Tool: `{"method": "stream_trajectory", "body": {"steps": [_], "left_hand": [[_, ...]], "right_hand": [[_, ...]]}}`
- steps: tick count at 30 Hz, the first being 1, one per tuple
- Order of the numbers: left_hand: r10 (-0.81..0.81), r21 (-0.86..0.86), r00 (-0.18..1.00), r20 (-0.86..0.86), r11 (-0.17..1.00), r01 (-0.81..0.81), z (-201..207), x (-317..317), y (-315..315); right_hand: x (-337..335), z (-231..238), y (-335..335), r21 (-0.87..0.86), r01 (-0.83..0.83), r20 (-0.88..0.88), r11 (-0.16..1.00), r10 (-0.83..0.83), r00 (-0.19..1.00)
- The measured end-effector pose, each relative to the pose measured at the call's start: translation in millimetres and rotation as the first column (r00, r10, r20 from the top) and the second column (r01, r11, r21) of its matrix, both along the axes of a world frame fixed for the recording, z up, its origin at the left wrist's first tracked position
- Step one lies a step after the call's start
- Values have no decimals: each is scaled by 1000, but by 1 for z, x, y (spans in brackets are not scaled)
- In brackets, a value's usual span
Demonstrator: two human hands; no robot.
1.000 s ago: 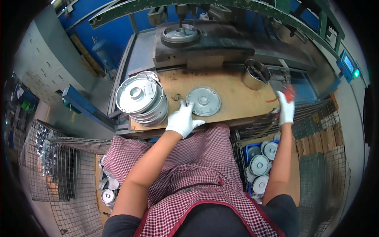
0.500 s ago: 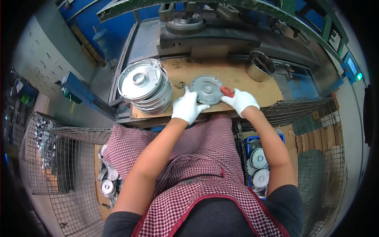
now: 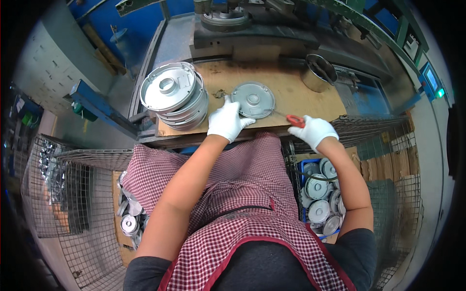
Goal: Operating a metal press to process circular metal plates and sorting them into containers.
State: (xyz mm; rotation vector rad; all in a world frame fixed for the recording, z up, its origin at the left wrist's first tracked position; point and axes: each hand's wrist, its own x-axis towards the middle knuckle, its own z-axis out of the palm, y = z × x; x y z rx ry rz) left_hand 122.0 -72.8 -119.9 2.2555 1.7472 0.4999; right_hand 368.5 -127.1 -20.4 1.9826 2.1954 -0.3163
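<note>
**Gloved hands on a cast metal disc at the bench**

Left hand (image 3: 227,122), white-gloved, is down on the near-left rim of the round grey metal disc with the raised centre boss (image 3: 252,99), fingers spread and pressing it flat to the wooden bench top (image 3: 301,94) — a steadying hold, not wrapped around anything. Right hand (image 3: 314,131), also gloved, is closed around the red handle of a thin hand tool (image 3: 294,120), its slim shaft pointing toward the disc's near-right edge; I cannot tell whether the tip touches.

The disc lies flat, mid-bench, just right of the stack. It looks like a rigid casting: stiff, likely fairly heavy for its width, smooth enough to slide on wood, with edges that may be sharp, hence the gloves. The rim is probably the best place to take it, thumb on top and fingers under, or by the centre boss.

Moving outward: a tilted stack of similar silvery round castings (image 3: 175,94) sits at the bench's left end, near the left hand. A steel pot (image 3: 318,72) stands far right; its contents are too dark to make out. Below the bench, a blue crate (image 3: 318,194) by the right elbow holds many round silvery parts, and a wire basket (image 3: 87,194) on the left holds a few more at the bottom.
</note>
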Motion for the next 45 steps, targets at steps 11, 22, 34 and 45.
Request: {"method": "stream_trajectory", "body": {"steps": [11, 22, 34, 45], "left_hand": [[-115, 94, 976, 182, 991, 100, 12, -15, -26], [-334, 328, 832, 442, 924, 197, 57, -23, -77], [-612, 160, 773, 167, 790, 591, 62, 48, -88], [-172, -108, 971, -168, 982, 156, 33, -6, -38]], "right_hand": [[137, 1, 5, 469, 702, -682, 536, -286, 674], [211, -78, 1, 524, 813, -469, 253, -712, 523], [73, -119, -100, -400, 166, -865, 901, -311, -394], [251, -359, -410, -817, 577, -565, -6, -195, -802]]}}
